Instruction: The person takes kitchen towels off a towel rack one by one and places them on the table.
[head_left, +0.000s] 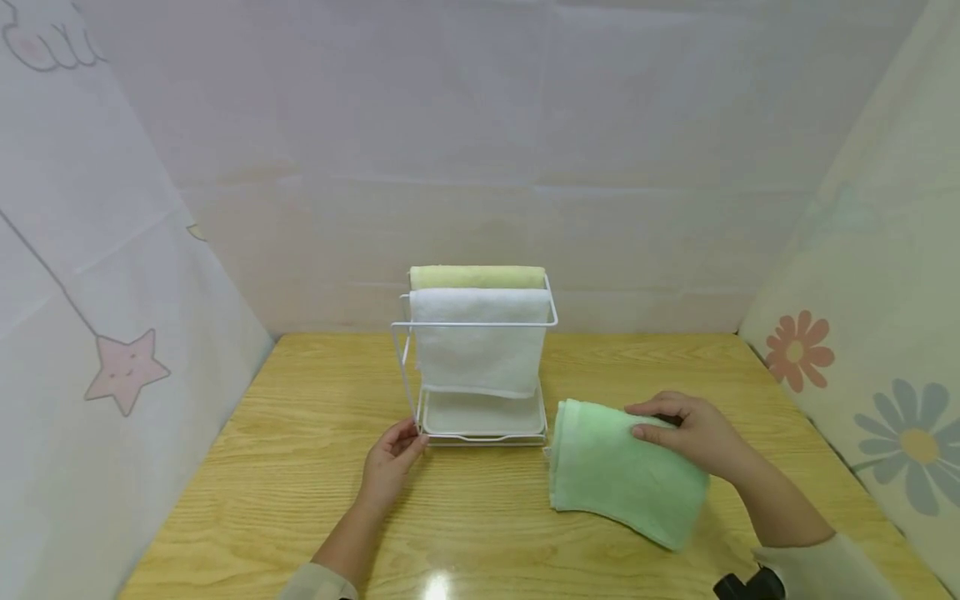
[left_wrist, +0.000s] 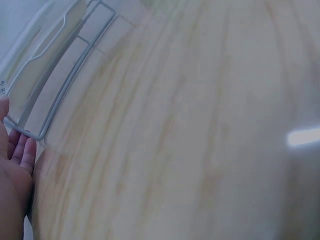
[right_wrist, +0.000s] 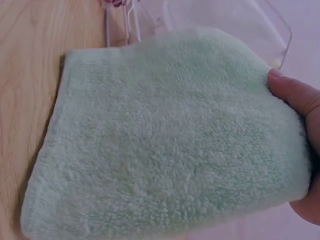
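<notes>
Head view: from high before the white rack (head_left: 480,324), facing forward-down, farthest off. Wrist views: close; left catches rack's near base, right looks over green towel (right_wrist: 165,135) toward rack, apparently sharing that base.

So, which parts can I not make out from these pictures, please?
Head view: the lower part of the yellow towel, hidden behind the white towel.
Right wrist view: some fingers of the right hand, hidden by the green towel and the right edge.
Left wrist view: part of the left hand, cut off by the left edge.
</notes>
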